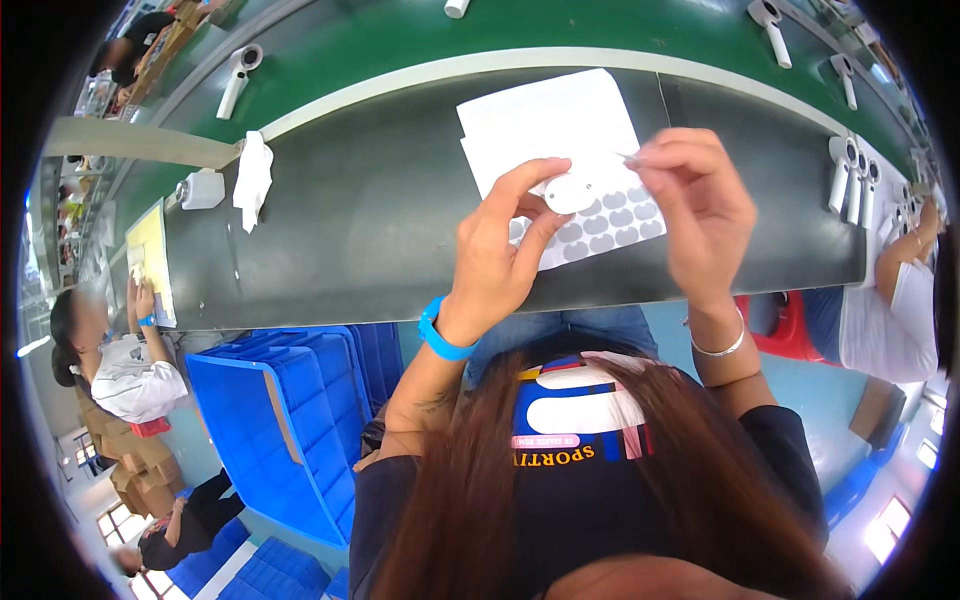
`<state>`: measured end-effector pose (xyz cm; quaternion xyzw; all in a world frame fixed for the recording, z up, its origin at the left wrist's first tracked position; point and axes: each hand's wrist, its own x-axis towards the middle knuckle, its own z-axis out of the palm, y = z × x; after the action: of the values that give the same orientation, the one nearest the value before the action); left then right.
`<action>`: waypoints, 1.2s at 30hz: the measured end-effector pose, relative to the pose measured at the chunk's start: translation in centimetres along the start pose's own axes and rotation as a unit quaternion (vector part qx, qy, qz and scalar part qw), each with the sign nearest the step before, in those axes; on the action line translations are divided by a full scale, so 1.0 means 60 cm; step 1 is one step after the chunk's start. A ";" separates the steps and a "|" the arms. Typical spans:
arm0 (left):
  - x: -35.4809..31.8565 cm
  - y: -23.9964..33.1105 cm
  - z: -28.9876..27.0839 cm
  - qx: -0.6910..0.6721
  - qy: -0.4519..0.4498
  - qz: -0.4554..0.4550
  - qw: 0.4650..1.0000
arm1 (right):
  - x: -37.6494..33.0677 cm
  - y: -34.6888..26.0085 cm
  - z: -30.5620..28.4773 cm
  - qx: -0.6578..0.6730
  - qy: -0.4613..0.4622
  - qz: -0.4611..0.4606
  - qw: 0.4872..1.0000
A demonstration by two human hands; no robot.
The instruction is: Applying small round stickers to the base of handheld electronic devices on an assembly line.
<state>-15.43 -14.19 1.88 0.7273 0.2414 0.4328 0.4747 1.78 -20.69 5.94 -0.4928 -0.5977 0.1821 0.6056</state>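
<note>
My left hand is closed, thumb and fingers gripping a small white rounded part by its edges. A small dark spot shows on the part's face. To its right, my right hand pinches a small thin piece between thumb and fingertips; its kind is too small to make out. The two hands are a short gap apart, over the dark worktable. Beneath them lies a white sheet of grey rounded stickers, partly hidden by my left hand. Further white paper sheets overlap it on the far side.
On the dark table, a crumpled white cloth lies at left. White handled devices with round heads stand at right; another one lies on the green belt. Blue crates stand lower left. Co-workers sit at both sides.
</note>
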 end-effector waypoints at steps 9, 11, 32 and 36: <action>-0.010 0.015 0.005 -0.145 -0.043 -0.082 0.985 | -0.023 -0.031 -0.016 0.130 -0.015 0.233 0.964; -0.010 0.019 0.006 -0.178 -0.057 -0.098 0.977 | -0.020 -0.027 -0.016 0.125 -0.012 0.216 0.968; 0.000 0.027 0.002 -0.306 -0.130 -0.194 0.923 | -0.020 -0.036 -0.028 0.175 -0.052 0.271 0.945; -0.001 0.027 0.004 -0.309 -0.127 -0.198 0.922 | -0.021 -0.037 -0.029 0.170 -0.047 0.276 0.945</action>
<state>-15.36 -15.02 3.28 0.5310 0.1728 0.2874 0.7782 2.24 -23.34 7.42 -0.5186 -0.4263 0.4643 0.5777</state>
